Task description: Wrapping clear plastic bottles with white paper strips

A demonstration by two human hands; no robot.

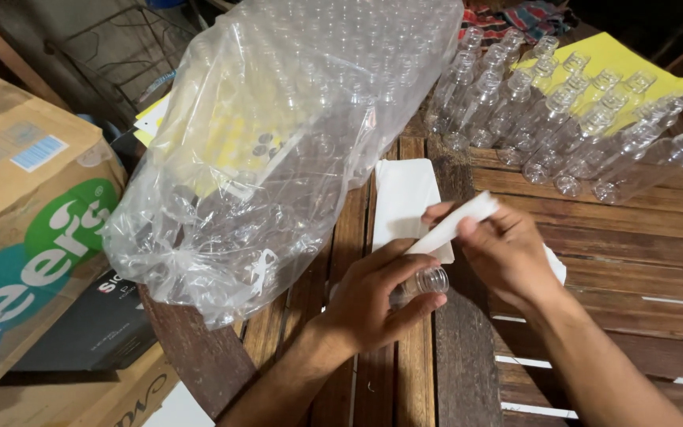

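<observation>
left grip (373,300) closes around a small clear bottle (422,282), held on its side just above the wooden table (610,237). right grip (503,249) pinches a white label strip (454,225) just above the bottle's neck. more clear bottles (571,119) lie in rows beyond, beside a large plastic bag of bottles (278,134).

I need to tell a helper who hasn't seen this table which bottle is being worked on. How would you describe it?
Start at the big clear plastic bag full of bottles on the wooden table. In front of it, the left hand grips a small clear bottle. Unlike the bottles lying in rows on the yellow sheet, it is held, with the right hand bringing a white strip to it.
</observation>
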